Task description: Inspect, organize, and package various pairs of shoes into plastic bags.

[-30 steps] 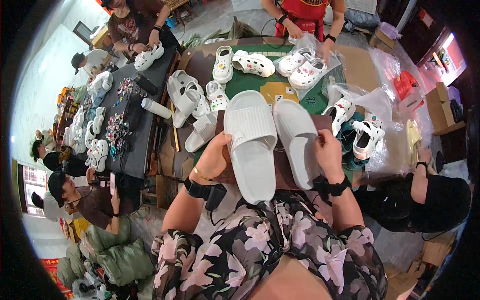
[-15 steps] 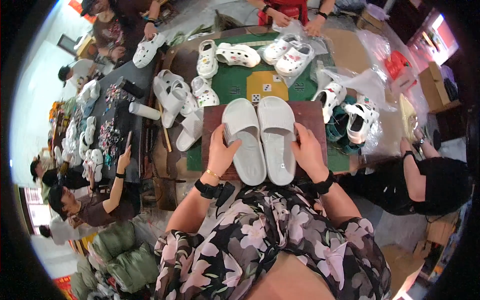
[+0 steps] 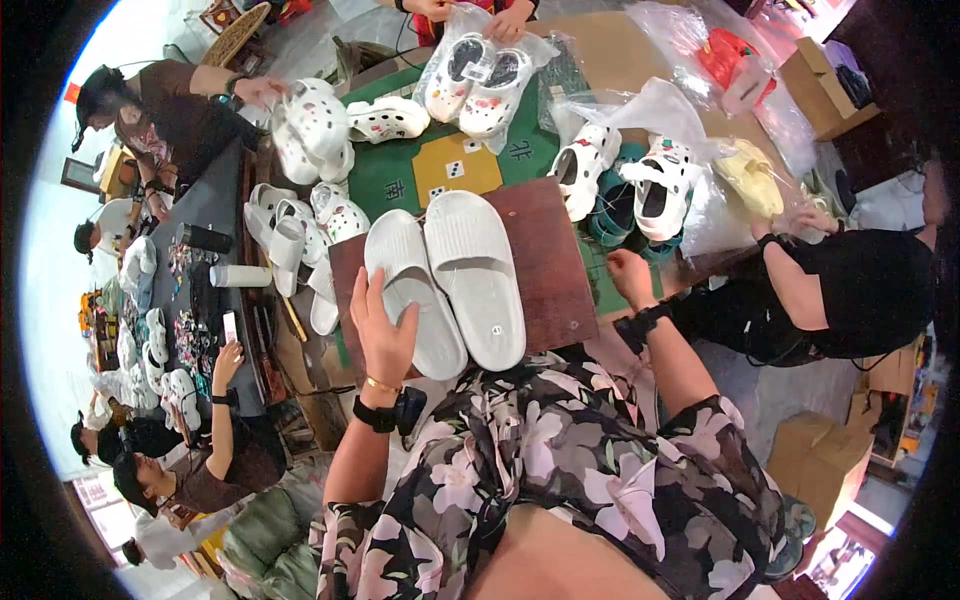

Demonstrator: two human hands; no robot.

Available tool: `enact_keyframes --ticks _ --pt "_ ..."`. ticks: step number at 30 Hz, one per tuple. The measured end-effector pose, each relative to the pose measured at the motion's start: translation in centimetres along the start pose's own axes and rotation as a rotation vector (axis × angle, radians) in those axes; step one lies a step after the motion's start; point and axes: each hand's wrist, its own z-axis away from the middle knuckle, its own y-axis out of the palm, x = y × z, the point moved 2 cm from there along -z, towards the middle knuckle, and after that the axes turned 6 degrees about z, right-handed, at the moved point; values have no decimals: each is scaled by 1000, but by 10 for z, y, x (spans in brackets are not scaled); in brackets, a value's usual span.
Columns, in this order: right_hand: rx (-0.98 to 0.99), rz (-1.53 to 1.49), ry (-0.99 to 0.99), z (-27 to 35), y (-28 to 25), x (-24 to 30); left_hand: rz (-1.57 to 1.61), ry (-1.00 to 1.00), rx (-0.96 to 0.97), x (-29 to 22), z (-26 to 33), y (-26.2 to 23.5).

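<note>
A pair of light grey slide sandals lies side by side on a dark red-brown board (image 3: pixel 550 265), toes pointing away from me. My left hand (image 3: pixel 385 335) is open, fingers spread, over the outer edge of the left sandal (image 3: pixel 425 325); whether it presses on it I cannot tell. The right sandal (image 3: pixel 490 300) rests untouched. My right hand (image 3: pixel 632 280) is off the board's right side, fingers curled closed with nothing visible in them. Nearest to it are white clogs, one of them a charm-covered clog (image 3: pixel 660 190), beside dark teal shoes (image 3: pixel 615 205).
Across the table a person's hands hold a clear bag (image 3: pixel 480 85) with white clogs. Another person's hand (image 3: pixel 262 92) reaches to white clogs (image 3: pixel 312 130) at far left. Grey sandals (image 3: pixel 287 245) and a white bottle (image 3: pixel 240 276) lie left. A person in black sits right, near a yellow clog (image 3: pixel 750 178).
My right hand has left the right sandal and moved off to the right. My left hand's fingers have spread. Across, the bagged clogs are lifted; the far-left person's clog has come to the table.
</note>
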Motion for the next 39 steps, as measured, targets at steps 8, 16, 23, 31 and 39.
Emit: enact_keyframes --ticks 8,16,23,31,39 --pt "204 237 79 -38 68 4 -86 19 -10 -5 7 12" --pt "276 547 41 -50 90 5 -151 -9 10 -3 10 14" --pt "210 549 -59 -49 88 4 -150 11 3 -1 12 17" --pt "214 557 -64 -55 84 7 -152 7 24 -7 10 21" --pt "246 545 -140 -54 76 17 -171 14 8 -5 13 19"
